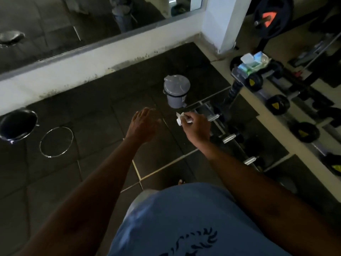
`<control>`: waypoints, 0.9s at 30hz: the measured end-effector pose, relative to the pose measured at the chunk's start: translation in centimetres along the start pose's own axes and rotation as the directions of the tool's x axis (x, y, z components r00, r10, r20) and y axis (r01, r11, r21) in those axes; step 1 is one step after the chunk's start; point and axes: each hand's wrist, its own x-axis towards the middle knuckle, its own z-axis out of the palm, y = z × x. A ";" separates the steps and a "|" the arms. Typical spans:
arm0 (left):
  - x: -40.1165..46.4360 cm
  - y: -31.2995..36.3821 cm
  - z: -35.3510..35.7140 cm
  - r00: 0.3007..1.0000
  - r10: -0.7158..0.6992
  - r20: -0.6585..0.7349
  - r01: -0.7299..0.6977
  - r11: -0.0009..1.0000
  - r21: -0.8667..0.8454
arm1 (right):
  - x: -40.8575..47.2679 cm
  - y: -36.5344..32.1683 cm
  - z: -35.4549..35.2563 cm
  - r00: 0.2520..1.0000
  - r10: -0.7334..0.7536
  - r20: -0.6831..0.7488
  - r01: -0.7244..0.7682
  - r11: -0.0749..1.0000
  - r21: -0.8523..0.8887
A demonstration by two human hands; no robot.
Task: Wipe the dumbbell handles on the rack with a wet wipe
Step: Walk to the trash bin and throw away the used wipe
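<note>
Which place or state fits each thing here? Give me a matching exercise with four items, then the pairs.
Things:
1. wet wipe
2. grey bin
3. wipe pack
4. left hand

Places or states:
A. lying on top of the dumbbell rack
B. open, holding nothing
C. standing on the dark floor, lid shut
D. pinched in the right hand

Pairs: 1-D, 2-C, 3-A, 4-B

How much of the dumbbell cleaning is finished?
A wipe is already out, crumpled in the right hand, near the closed grey bin. The left hand holds nothing. Whether the dumbbells are clean can't be told; the wipe pack sits on the rack.
</note>
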 end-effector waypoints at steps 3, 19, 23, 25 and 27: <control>8.4 -1.5 -0.2 0.999 0.018 0.040 -0.017 0.999 -0.027 | 6.6 -0.3 2.3 0.999 0.030 -0.019 -0.030 1.000 0.000; 52.0 -14.9 0.9 0.861 0.403 0.309 -0.369 0.915 -0.163 | 36.2 -3.0 16.8 0.869 0.456 -0.193 -0.460 0.888 0.028; 58.0 -15.7 1.7 0.815 0.474 0.334 -0.424 0.880 -0.215 | 40.3 -3.8 18.6 0.824 0.524 -0.213 -0.532 0.846 0.022; 60.4 -16.2 2.3 0.810 0.479 0.339 -0.424 0.877 -0.226 | 42.6 -3.8 19.4 0.811 0.535 -0.238 -0.544 0.839 0.033; 62.4 -16.8 3.1 0.807 0.477 0.348 -0.422 0.878 -0.227 | 44.7 -3.2 20.4 0.802 0.540 -0.256 -0.553 0.833 0.026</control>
